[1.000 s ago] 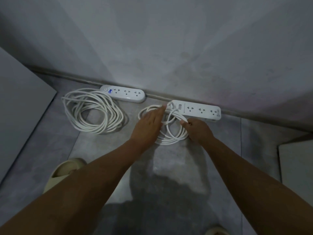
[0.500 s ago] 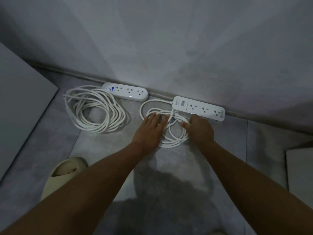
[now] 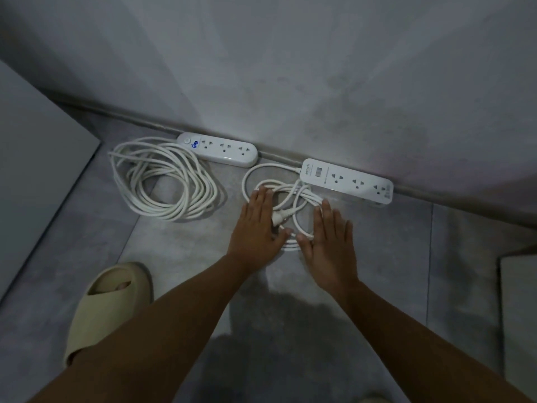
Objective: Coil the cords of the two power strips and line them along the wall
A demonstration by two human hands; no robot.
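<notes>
Fingers (image 3: 261,199) straight and flat on left hand (image 3: 257,228) and right hand (image 3: 332,245), gripping nothing, resting on the small coil (image 3: 293,194) beside the right power strip (image 3: 347,180) at the floor's wall edge, so I'd nudge the loops inward evenly, plug (image 3: 277,221) tucked inside.

Beige foam slipper (image 3: 107,309) near left, flat on floor, toes showing thru its open front, toe end pointing far. Grey tile floor (image 3: 436,271) w/ thin grout lines, one running near-to-far at right. Dark skirting strip (image 3: 130,119) along floor's far edge. Flat grey panel (image 3: 35,170) fills left side, its edge slanting. Pale panel (image 3: 520,315) at right edge, cut off by frame. Dark shadow (image 3: 276,344) on tiles, near centre.
</notes>
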